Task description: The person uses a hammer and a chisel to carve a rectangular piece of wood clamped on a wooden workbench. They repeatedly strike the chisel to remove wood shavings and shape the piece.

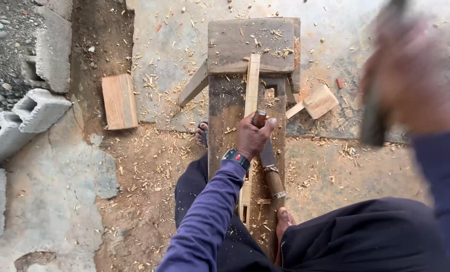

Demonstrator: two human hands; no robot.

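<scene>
Blurred at near right, my right grip (411, 75) is clamped on a mallet (373, 118), raised well apart from the worktop (225, 108). My left grip (252, 136) is wrapped round the chisel (259, 119) on a pale strip (252, 83).

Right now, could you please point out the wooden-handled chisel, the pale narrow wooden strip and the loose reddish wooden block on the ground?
Wooden-handled chisel (258, 119): head view, handle top above the left hand's grip.
Pale narrow wooden strip (252, 83): head view, upper length.
Loose reddish wooden block (119, 101): head view, top face centre.
</scene>
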